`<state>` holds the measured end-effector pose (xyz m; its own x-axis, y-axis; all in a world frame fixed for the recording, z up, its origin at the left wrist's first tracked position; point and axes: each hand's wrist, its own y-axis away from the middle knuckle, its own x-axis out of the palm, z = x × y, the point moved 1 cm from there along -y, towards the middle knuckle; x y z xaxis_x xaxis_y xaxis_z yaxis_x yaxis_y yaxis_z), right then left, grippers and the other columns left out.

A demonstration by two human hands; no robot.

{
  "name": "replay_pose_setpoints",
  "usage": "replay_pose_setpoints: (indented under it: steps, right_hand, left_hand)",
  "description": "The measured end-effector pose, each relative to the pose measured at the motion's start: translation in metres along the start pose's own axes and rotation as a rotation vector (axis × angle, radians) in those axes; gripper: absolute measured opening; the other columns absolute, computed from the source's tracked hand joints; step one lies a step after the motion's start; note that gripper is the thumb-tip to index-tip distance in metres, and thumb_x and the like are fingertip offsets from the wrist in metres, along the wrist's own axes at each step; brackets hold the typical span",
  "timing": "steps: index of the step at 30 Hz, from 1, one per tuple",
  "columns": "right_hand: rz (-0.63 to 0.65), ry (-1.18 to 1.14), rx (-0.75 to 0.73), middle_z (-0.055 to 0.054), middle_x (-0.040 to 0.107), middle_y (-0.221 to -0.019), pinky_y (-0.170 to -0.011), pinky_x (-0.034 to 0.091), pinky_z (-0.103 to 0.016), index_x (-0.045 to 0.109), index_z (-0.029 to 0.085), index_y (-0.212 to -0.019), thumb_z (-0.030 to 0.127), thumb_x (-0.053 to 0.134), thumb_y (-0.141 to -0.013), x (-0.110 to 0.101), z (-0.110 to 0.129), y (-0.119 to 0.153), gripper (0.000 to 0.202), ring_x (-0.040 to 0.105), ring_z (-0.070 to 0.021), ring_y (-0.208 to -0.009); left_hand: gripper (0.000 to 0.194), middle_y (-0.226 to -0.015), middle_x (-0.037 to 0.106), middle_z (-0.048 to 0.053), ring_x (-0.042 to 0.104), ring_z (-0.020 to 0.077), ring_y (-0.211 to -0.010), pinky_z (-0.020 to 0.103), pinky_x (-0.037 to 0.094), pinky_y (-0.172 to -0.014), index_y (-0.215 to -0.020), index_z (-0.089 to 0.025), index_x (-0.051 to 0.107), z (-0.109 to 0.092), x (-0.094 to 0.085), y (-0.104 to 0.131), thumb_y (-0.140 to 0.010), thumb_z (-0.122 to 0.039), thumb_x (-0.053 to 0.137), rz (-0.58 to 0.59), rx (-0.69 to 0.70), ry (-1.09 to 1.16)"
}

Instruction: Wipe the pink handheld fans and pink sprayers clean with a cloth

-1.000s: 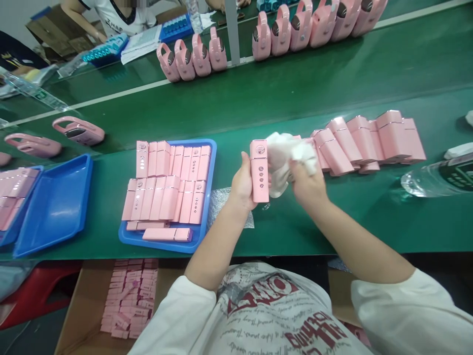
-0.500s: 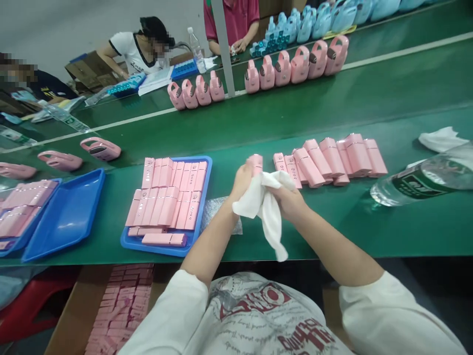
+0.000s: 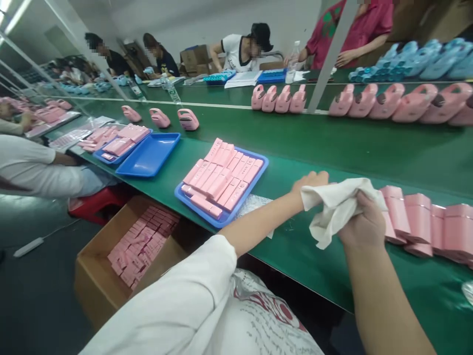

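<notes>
My left hand (image 3: 312, 183) is closed above the green tabletop, fingers curled around a pink case that the hand and cloth almost fully hide. A crumpled white cloth (image 3: 338, 204) hangs between my hands, gripped in my right hand (image 3: 365, 222) and lying against the left one. Beside my right hand lies a row of slim pink cases (image 3: 417, 217), some resting on others. To the left, a blue tray (image 3: 264, 165) holds several stacked pink cases (image 3: 218, 180), and a clear plastic bag (image 3: 254, 204) lies by its edge, partly under my left forearm.
A bare blue tray (image 3: 150, 155) overlaps another loaded one farther left. Pink handled housings (image 3: 279, 100) line the green belt, with blue ones (image 3: 432, 59) behind. Below the table edge stands a cardboard box (image 3: 96, 276) of pink cases. Co-workers sit opposite; one person (image 3: 29, 165) sits left.
My view has swung left, showing more of the line and the carton. My hands have drawn slightly apart, and the pink case that showed above my left hand is now almost hidden.
</notes>
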<state>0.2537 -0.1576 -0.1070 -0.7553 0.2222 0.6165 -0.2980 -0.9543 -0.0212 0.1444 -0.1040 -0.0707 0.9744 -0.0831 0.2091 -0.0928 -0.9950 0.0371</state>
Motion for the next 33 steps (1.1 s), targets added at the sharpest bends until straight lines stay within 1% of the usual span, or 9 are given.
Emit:
replay_pose_setpoints:
  steps: [2, 5, 8, 11, 16, 18, 23, 28, 33]
  right_hand:
    - [-0.062, -0.029, 0.005, 0.000, 0.069, -0.086, -0.075, 0.060, -0.025, 0.069, 0.027, -0.079, 0.030, 0.068, -0.069, 0.000, 0.000, 0.001, 0.011, 0.067, -0.0176, -0.091]
    - [-0.069, -0.040, 0.042, 0.001, 0.069, -0.083, -0.072, 0.059, -0.017, 0.070, 0.025, -0.081, 0.027, 0.068, -0.071, -0.001, -0.001, 0.004, 0.010, 0.067, -0.0123, -0.087]
    - [-0.025, -0.009, 0.055, 0.002, 0.068, -0.084, -0.071, 0.061, -0.021, 0.068, 0.025, -0.083, 0.026, 0.068, -0.074, -0.002, -0.006, 0.005, 0.009, 0.068, -0.0128, -0.084]
    - [-0.021, 0.021, 0.053, 0.000, 0.067, -0.086, -0.068, 0.061, -0.024, 0.068, 0.025, -0.084, 0.025, 0.068, -0.075, -0.004, -0.012, 0.004, 0.010, 0.068, -0.0150, -0.085]
    - [-0.088, 0.041, 0.043, -0.001, 0.067, -0.086, -0.068, 0.060, -0.027, 0.066, 0.023, -0.084, 0.026, 0.068, -0.076, -0.005, -0.018, -0.001, 0.009, 0.067, -0.0181, -0.090]
    - [-0.129, 0.019, 0.043, 0.000, 0.068, -0.086, -0.069, 0.059, -0.027, 0.066, 0.023, -0.083, 0.026, 0.068, -0.076, -0.004, -0.019, -0.004, 0.009, 0.067, -0.0175, -0.090]
    - [-0.211, -0.077, 0.042, 0.001, 0.068, -0.087, -0.070, 0.058, -0.024, 0.066, 0.019, -0.084, 0.026, 0.072, -0.069, 0.003, -0.015, -0.004, 0.018, 0.066, -0.0130, -0.084]
    - [-0.192, -0.013, -0.169, 0.003, 0.068, -0.080, -0.069, 0.058, -0.026, 0.065, 0.020, -0.076, 0.040, 0.079, -0.059, 0.009, -0.011, 0.001, 0.030, 0.067, -0.0148, -0.083]
    - [-0.092, 0.156, -0.199, 0.000, 0.070, -0.087, -0.069, 0.059, -0.028, 0.067, 0.021, -0.080, 0.047, 0.077, -0.065, 0.000, -0.016, 0.005, 0.031, 0.068, -0.0187, -0.088]
  left_hand:
    - [0.016, -0.116, 0.055, 0.019, 0.033, 0.0412, -0.132, 0.055, 0.025, -0.109, -0.079, -0.013, 0.059, -0.016, -0.041, 0.013, -0.073, -0.018, 0.073, -0.048, -0.019, -0.283]
    - [0.028, -0.124, 0.052, 0.021, 0.045, 0.0356, -0.122, 0.051, 0.036, -0.101, -0.109, -0.011, 0.055, -0.038, -0.110, 0.039, -0.088, -0.028, 0.056, -0.341, -0.111, -1.338]
    - [0.034, -0.125, 0.047, 0.030, 0.040, 0.0400, -0.122, 0.052, 0.037, -0.097, -0.117, 0.000, 0.050, -0.039, -0.159, 0.059, -0.087, -0.016, 0.054, -0.497, -0.183, -1.472]
    - [0.035, -0.124, 0.047, 0.030, 0.040, 0.0390, -0.123, 0.050, 0.037, -0.098, -0.118, 0.003, 0.049, -0.029, -0.177, 0.067, -0.086, -0.011, 0.051, -0.512, -0.173, -1.449]
    - [0.037, -0.122, 0.053, 0.023, 0.050, 0.0301, -0.115, 0.042, 0.041, -0.097, -0.120, -0.003, 0.051, -0.026, -0.173, 0.066, -0.089, -0.022, 0.055, -0.390, -0.085, -1.304]
    - [0.039, -0.120, 0.058, 0.016, 0.056, 0.0230, -0.108, 0.034, 0.046, -0.091, -0.124, -0.010, 0.051, -0.029, -0.162, 0.065, -0.092, -0.033, 0.050, -0.247, 0.012, -1.129]
    - [0.050, -0.100, 0.067, 0.010, 0.064, 0.0154, -0.079, 0.026, 0.052, -0.069, -0.116, -0.014, 0.059, -0.017, -0.108, 0.064, -0.085, -0.054, 0.055, 0.287, 0.037, -0.060]
    - [0.043, -0.091, 0.070, 0.009, 0.064, 0.0136, -0.068, 0.024, 0.052, -0.058, -0.104, -0.012, 0.064, 0.003, -0.060, 0.058, -0.079, -0.048, 0.066, 0.373, -0.147, 0.301]
    - [0.050, -0.088, 0.072, 0.008, 0.065, 0.0130, -0.064, 0.023, 0.052, -0.055, -0.112, -0.012, 0.064, 0.020, -0.051, 0.051, -0.076, -0.046, 0.071, 0.360, -0.221, 0.346]
